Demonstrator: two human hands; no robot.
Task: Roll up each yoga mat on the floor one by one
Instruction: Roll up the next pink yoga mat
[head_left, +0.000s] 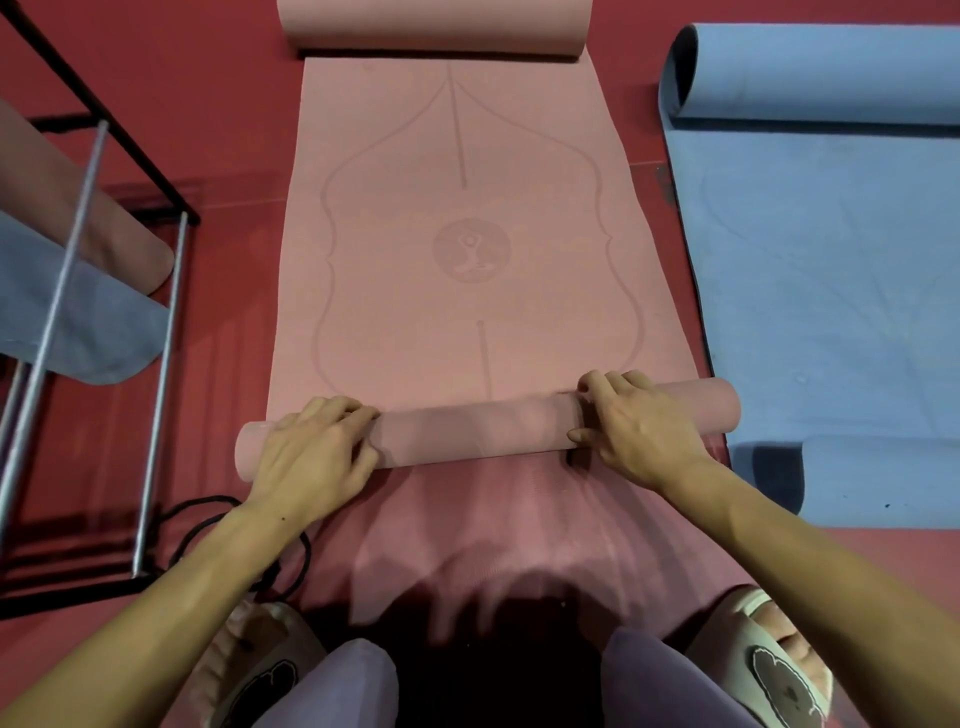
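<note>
— Red floor (218, 156) is carrying everything; where is the pink mat (457, 234) lying?

— Middle of it, near end already rolling. Left hand (311, 452) and right hand (639, 426) are curling fingers over the roll (478, 431); pushing evenly is keeping it straight.

— Anything crowding it?

— Black cord (208, 519) near left, metal rack (104, 260) beyond, blue mat (831, 260) lying right.

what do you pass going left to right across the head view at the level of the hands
metal rack → left hand on the pink roll → right hand on the same roll → blue mat
</note>
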